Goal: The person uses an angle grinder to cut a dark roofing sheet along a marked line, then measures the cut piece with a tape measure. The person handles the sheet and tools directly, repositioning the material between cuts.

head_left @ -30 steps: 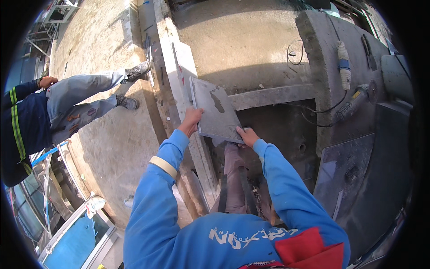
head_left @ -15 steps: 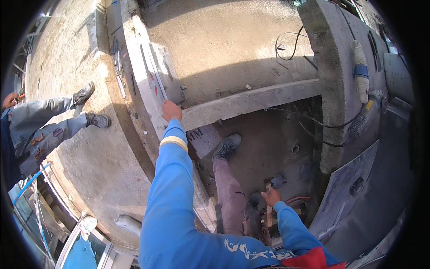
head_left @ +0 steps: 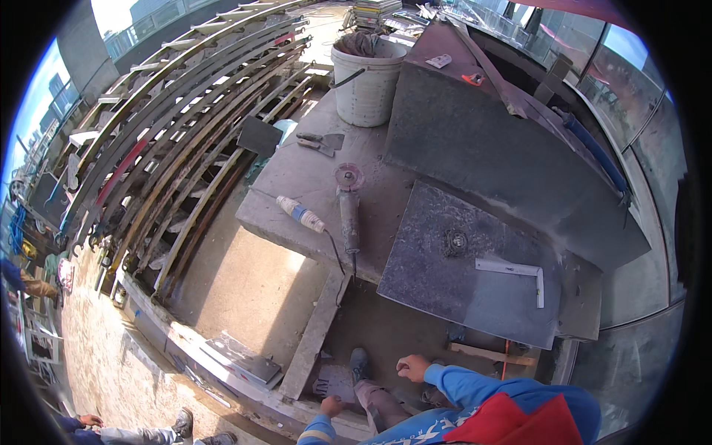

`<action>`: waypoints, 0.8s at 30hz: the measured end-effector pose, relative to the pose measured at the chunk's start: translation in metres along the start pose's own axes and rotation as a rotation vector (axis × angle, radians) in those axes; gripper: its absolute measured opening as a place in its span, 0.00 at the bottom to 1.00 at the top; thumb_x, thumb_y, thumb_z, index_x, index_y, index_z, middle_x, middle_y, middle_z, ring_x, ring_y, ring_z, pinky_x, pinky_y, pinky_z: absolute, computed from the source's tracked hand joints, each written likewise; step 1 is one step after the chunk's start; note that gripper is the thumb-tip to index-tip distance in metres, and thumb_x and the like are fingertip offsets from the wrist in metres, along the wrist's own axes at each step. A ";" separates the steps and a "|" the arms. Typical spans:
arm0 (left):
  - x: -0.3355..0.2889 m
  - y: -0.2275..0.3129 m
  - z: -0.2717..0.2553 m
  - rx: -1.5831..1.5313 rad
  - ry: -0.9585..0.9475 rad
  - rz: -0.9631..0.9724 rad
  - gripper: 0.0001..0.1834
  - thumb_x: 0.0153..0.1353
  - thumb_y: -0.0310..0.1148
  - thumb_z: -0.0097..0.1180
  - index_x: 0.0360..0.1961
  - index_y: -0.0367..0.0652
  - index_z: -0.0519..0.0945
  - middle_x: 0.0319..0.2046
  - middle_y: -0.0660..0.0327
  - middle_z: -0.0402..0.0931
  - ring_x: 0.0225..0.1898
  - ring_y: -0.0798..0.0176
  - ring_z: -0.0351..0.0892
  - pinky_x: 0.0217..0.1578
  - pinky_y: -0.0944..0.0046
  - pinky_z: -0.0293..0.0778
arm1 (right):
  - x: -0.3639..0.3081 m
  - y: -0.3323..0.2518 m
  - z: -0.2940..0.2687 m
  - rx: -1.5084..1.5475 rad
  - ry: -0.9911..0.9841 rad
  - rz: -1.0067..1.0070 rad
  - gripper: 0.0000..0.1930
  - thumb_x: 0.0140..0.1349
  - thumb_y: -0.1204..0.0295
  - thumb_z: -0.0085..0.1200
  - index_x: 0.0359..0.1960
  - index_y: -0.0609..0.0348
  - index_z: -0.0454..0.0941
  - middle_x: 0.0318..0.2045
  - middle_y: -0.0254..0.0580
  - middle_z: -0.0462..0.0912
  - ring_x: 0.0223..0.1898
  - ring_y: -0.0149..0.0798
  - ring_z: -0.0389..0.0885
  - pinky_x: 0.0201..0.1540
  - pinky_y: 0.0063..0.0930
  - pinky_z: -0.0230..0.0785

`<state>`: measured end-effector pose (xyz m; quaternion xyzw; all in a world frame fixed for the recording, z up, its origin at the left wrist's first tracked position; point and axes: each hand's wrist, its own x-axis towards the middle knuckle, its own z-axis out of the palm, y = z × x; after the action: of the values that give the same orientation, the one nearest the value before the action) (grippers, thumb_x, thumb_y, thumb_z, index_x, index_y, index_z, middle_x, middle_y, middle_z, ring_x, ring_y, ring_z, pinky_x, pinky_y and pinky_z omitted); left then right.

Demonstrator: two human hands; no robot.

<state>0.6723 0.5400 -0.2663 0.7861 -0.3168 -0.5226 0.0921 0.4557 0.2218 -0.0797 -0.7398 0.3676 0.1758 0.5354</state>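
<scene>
Right hand [head_left: 413, 368] hangs near 1 slab [head_left: 424, 248] — L-square [head_left: 512, 268] atop.

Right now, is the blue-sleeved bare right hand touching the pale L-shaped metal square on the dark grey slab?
No, the right hand and the square are apart, with part of the slab showing between them.

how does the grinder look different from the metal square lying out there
Shape: the grinder is long and bulky with a round disc at its far end, while the metal square is a thin, flat L.
Colour: the grinder's body is dull grey and its disc pinkish; the metal square is pale and silvery.
Place: the grinder rests on the concrete ledge, the metal square on the dark slab.
Shared: both lie untouched.
</scene>
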 end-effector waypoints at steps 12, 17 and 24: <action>-0.037 0.252 -0.197 -0.266 1.092 0.134 0.25 0.69 0.36 0.58 0.61 0.30 0.73 0.45 0.42 0.83 0.43 0.51 0.85 0.45 0.54 0.79 | -0.250 0.196 -0.143 0.298 0.296 0.029 0.33 0.64 0.45 0.63 0.56 0.63 0.82 0.44 0.48 0.88 0.46 0.42 0.85 0.51 0.36 0.75; -0.017 0.410 -0.127 -0.116 0.821 0.341 0.27 0.64 0.35 0.67 0.60 0.33 0.75 0.53 0.41 0.80 0.53 0.44 0.82 0.55 0.50 0.78 | -0.324 0.313 -0.090 0.355 0.588 0.209 0.42 0.61 0.39 0.63 0.64 0.64 0.77 0.59 0.61 0.79 0.59 0.51 0.81 0.60 0.44 0.73; 0.062 0.447 -0.205 0.154 0.897 0.436 0.27 0.63 0.40 0.68 0.56 0.31 0.80 0.50 0.41 0.81 0.51 0.41 0.81 0.53 0.49 0.76 | -0.345 0.339 0.002 0.582 0.686 0.522 0.41 0.65 0.37 0.56 0.63 0.64 0.77 0.63 0.64 0.77 0.62 0.58 0.79 0.64 0.46 0.69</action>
<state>0.6883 0.1153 -0.0111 0.8534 -0.4404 -0.0772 0.2680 -0.0227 0.2928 -0.0801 -0.4591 0.7278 -0.0585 0.5061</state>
